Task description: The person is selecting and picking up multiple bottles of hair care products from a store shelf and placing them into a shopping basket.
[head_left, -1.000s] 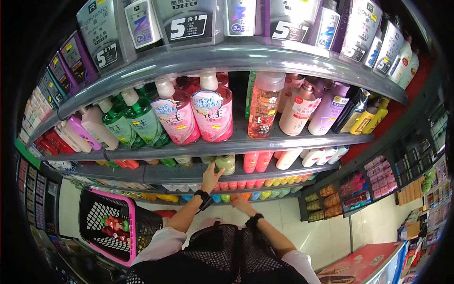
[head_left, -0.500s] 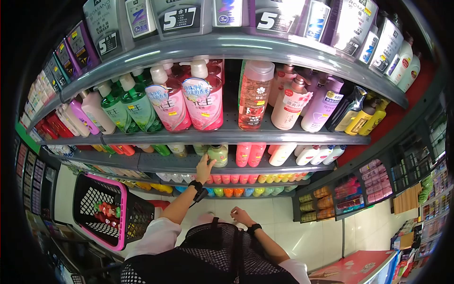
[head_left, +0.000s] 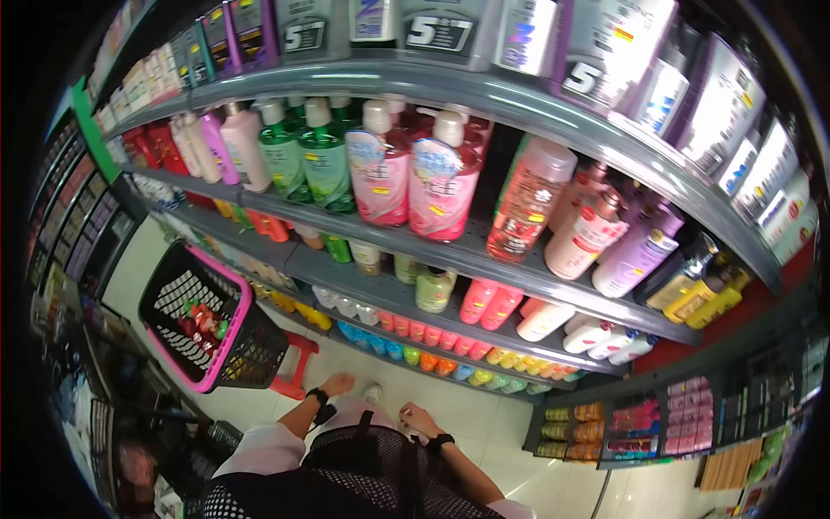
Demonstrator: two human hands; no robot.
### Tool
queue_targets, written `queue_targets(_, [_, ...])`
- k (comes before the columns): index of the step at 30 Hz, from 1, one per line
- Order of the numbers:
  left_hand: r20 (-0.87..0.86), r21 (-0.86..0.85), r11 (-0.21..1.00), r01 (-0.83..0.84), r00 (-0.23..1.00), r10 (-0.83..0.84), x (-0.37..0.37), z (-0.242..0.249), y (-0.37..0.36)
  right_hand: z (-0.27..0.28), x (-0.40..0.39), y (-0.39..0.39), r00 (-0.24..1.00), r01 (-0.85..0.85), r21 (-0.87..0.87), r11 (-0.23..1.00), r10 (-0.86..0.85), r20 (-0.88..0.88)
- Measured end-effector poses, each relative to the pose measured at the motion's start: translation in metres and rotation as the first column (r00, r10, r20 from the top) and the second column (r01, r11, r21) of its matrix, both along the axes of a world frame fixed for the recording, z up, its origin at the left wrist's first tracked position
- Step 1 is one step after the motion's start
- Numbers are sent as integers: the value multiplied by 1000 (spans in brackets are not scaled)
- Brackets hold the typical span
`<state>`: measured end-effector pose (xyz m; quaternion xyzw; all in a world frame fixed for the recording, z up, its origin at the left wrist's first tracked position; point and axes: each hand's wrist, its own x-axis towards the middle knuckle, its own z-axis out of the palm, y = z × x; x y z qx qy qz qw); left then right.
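My left hand (head_left: 337,384), with a black band at its wrist, is low in front of the shelves, smeared by motion and apart from the bottles. My right hand (head_left: 418,419) is near my body with its fingers curled in; what they hold, if anything, does not show. A black watch (head_left: 441,441) sits on that wrist. On the shelf above both hands stands a squat pale green bottle (head_left: 434,291), upright at the front edge. Two pink bottles (head_left: 489,303) stand to its right, and tubs with light caps (head_left: 367,258) to its left.
A black shopping basket with a pink rim (head_left: 206,381) stands at left, red packets (head_left: 204,327) inside. Beside it is a red stool (head_left: 298,363). Pump bottles (head_left: 445,186) line the shelf above. A lower rack (head_left: 571,441) stands at right.
My left hand has let go of the green bottle and drawn back down toward my body. The bottle stays on the shelf. The view has turned and tilted; my right hand stays low.
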<state>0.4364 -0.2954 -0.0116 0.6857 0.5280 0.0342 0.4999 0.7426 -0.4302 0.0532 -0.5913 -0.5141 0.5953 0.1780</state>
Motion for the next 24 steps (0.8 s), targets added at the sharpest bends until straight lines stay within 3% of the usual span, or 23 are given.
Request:
queue_targets(1, [145,-93,996,-7,989,21,-34,2,-27,-5,-5,-4,999,-32,-16,999,32,-21])
queue_targets(2, [-205,193,906,376,919,-337,-61,-33,-48,-7,-3,-17,998,-36,-66,997,32,-51])
queue_targets(3, [-439,121,910,397,844,-309,-92,-47,-74,-7,-12,-17,994,-93,-79,992,88,-71])
queue_targets(4, [-530,115,892,437,786,-317,-118,-41,-98,-5,-22,-14,986,-151,-91,984,143,-91])
queue_targets(5, [-592,-74,828,555,644,-484,-116,-37,-121,0,-25,-18,984,-158,-89,984,149,-96])
queue_targets(6, [-596,-75,832,550,644,-479,-126,-35,-125,4,-28,-22,983,-179,-108,978,173,-66])
queue_targets(10, [-514,-56,907,418,767,-385,-146,-57,-188,5,-44,-14,980,-186,-112,976,193,52])
queue_targets(14, [-419,-40,966,256,873,-249,-178,-75,-205,12,-65,-10,991,-128,-70,989,131,41])
queue_targets(18, [-330,-19,998,66,941,-69,-216,-94,-224,-2,-138,-18,986,-167,-16,986,167,-1])
queue_targets(20, [-285,-18,999,-28,958,21,-228,-89,-233,4,-170,-28,974,-226,-29,974,226,22])
queue_targets(24, [-206,-59,970,-237,954,220,-283,-74,-323,1,-250,-72,903,-425,-75,902,428,26])
